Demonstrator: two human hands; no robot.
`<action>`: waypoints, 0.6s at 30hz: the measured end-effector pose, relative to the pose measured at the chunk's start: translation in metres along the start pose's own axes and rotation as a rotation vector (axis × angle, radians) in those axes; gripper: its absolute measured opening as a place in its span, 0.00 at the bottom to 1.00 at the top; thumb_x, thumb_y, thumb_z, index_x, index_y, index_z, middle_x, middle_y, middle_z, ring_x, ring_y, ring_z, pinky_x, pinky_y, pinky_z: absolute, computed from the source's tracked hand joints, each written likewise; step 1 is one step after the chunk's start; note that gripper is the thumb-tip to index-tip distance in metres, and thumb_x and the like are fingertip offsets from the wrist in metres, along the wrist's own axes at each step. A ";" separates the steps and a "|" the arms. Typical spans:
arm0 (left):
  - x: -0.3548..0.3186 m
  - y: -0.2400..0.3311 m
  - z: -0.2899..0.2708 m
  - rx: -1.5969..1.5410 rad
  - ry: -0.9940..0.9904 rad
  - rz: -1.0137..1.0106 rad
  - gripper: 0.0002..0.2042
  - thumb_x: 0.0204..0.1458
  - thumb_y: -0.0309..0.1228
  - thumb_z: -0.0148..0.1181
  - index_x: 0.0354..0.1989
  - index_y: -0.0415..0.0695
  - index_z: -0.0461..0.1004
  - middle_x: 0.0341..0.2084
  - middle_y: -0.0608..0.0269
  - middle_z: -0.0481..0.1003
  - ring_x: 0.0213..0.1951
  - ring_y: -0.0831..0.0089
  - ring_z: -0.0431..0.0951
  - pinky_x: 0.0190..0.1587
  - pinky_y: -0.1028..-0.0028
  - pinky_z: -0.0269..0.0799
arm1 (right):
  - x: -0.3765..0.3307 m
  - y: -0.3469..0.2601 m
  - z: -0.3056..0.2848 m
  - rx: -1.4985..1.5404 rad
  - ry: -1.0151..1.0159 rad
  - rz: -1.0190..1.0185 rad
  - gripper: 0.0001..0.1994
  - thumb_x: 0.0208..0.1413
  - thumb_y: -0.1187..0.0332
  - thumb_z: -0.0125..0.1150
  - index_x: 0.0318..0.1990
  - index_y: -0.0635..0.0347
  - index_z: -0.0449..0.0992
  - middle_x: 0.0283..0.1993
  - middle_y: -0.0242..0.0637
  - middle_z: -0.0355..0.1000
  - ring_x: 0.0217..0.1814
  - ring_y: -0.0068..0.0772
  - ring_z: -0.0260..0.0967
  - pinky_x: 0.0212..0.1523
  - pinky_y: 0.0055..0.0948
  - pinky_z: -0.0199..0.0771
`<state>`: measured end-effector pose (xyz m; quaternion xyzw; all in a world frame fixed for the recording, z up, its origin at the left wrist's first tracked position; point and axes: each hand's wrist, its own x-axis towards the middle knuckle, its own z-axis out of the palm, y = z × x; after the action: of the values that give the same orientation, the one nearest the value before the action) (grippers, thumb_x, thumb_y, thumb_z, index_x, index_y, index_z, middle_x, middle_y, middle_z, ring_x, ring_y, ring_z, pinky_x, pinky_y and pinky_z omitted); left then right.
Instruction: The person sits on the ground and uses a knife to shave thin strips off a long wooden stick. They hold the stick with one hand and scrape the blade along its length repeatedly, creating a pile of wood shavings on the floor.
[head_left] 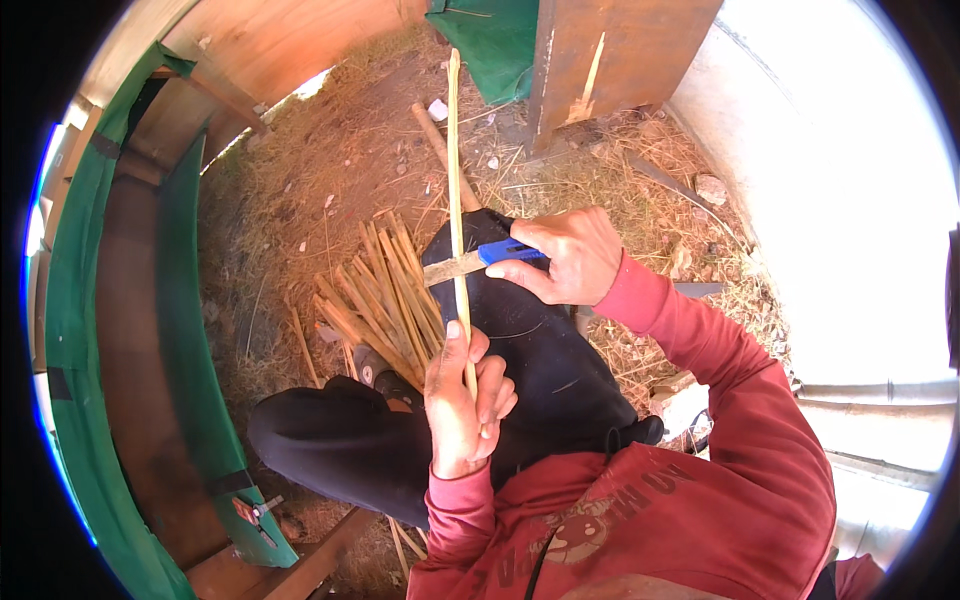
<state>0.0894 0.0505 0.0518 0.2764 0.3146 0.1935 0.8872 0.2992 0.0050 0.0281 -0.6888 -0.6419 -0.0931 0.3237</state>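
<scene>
My left hand is closed around the lower end of a long, thin bamboo strip, which points up and away from me. In my right hand is a utility knife with a blue handle. Its wide, stained blade lies across the strip, a little above my left hand. The blade appears to touch the strip. Beneath both hands are my legs in dark trousers. To the left of the strip, a pile of split bamboo pieces lies near my foot.
A green-covered bench or frame runs along the left, with a small tool on its near end. A brown wooden panel stands at the far side, beside green cloth. A round pole lies on the straw-strewn dirt ground.
</scene>
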 end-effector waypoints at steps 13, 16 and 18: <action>-0.033 -0.017 -0.027 0.014 -0.036 -0.082 0.21 0.69 0.48 0.41 0.27 0.48 0.60 0.06 0.73 0.54 0.06 0.84 0.47 0.12 0.80 0.39 | -0.020 0.037 -0.026 0.087 0.069 0.237 0.25 0.60 0.42 0.57 0.29 0.56 0.76 0.13 0.39 0.66 0.14 0.45 0.66 0.17 0.41 0.65; -0.034 -0.021 -0.026 0.034 -0.089 -0.155 0.20 0.69 0.48 0.40 0.27 0.48 0.60 0.06 0.72 0.54 0.06 0.83 0.47 0.12 0.79 0.39 | -0.028 -0.010 -0.025 0.213 -0.188 0.086 0.21 0.57 0.47 0.64 0.26 0.56 0.74 0.16 0.40 0.66 0.17 0.47 0.67 0.19 0.41 0.62; -0.031 -0.025 -0.023 0.055 -0.069 -0.149 0.21 0.69 0.49 0.41 0.28 0.48 0.60 0.06 0.72 0.53 0.06 0.83 0.47 0.12 0.79 0.39 | -0.032 -0.015 -0.022 0.182 -0.229 0.051 0.21 0.56 0.47 0.64 0.26 0.56 0.75 0.17 0.39 0.67 0.17 0.47 0.68 0.19 0.41 0.62</action>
<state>0.0554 0.0238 0.0354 0.2828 0.3086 0.1084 0.9017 0.2862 -0.0346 0.0327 -0.6789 -0.6628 0.0529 0.3115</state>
